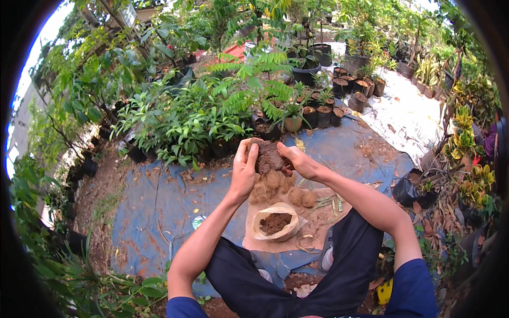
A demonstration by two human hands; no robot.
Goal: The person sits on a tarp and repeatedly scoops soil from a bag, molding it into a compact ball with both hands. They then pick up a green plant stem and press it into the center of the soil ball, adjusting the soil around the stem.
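Raised in front of me is a dark brown clump of damp soil or fibre [269, 158]. My left hand [245, 169] grips its left side, with the thumb pressed on top. On the other side, my right hand [299, 159] holds it between thumb and fingers. Below the clump lie several light brown balls of coconut fibre [265, 188], partly hidden by my left wrist. Two more fibre balls [302, 197] sit to their right. Nearer my legs, a pale bag [289, 229] stands with its mouth wide, dark brown crumbly material [274, 223] inside.
A brown sheet [318, 222] with green leaf strips [333, 202] lies on a dirt-strewn blue tarp [159, 214]. Potted leafy plants [191, 119] line the far edge, beside black grow bags [324, 115]. A white sheet [409, 111] stretches away at right, near a black bag of soil [415, 189].
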